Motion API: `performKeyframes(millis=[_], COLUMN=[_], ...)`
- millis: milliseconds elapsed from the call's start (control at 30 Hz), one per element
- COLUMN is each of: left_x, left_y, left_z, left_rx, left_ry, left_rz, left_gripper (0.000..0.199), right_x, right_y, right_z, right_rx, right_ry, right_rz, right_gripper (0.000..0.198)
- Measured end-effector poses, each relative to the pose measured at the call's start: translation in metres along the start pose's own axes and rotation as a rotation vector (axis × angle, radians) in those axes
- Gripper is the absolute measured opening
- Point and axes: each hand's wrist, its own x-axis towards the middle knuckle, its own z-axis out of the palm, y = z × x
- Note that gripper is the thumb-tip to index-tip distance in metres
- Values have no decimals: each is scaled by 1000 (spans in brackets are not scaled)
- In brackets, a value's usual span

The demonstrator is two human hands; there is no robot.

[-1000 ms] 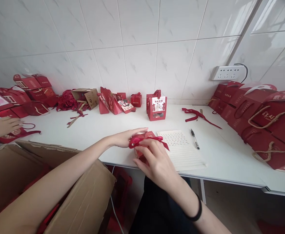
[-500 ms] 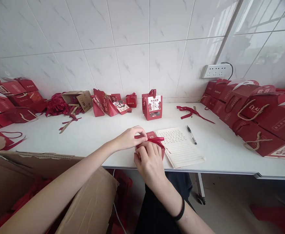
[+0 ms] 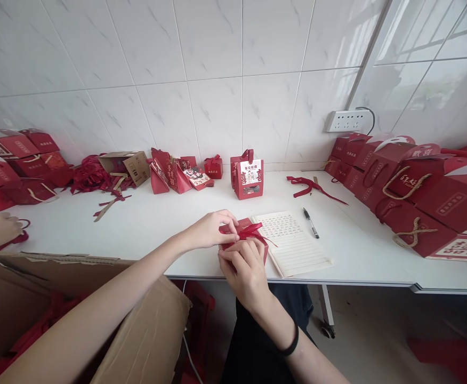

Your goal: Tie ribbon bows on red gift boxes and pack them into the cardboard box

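A small red gift box (image 3: 243,223) sits at the table's front edge, largely covered by my hands. Across its top runs a shiny red ribbon (image 3: 253,230) with a loop and a loose tail pointing right. My left hand (image 3: 216,229) comes in from the left, thumb and fingers pinched on the ribbon. My right hand (image 3: 244,266) is bent over the near side of the box, its fingertips closed at the ribbon close to the left ones. The exact grip of the right fingers is partly hidden.
A written notebook (image 3: 301,250) and a pen (image 3: 311,223) lie right of the box. Behind stands a red bag-shaped box (image 3: 253,181). Red boxes (image 3: 429,197) are stacked at right. An open carton (image 3: 145,330) is at lower left; another person's hand (image 3: 3,229) is beyond it.
My right fingers have drawn together into a pinch at the ribbon, and the ribbon's loop has shifted slightly. The other person's hand has come further into view at left.
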Motion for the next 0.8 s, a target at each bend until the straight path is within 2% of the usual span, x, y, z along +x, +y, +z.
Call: performKeyframes(millis=[300,500,633,800], left_x=[1,4,3,3], left_y=[-2,-1,2,1], left_z=[4,8,10,7], left_rx=[18,20,-28,-102], left_ry=[43,82,30,-16], left_rz=[36,46,32,-12], left_gripper=[18,15,14,20], right_x=[1,-1,4,7], right_y=[3,-13,-11,0], right_z=[1,1,-12,-27], right_rx=[48,132,158,29], right_ry=[56,-48,-69,-103], right_rz=[2,-86,-28,77], right_gripper=[17,14,9,7])
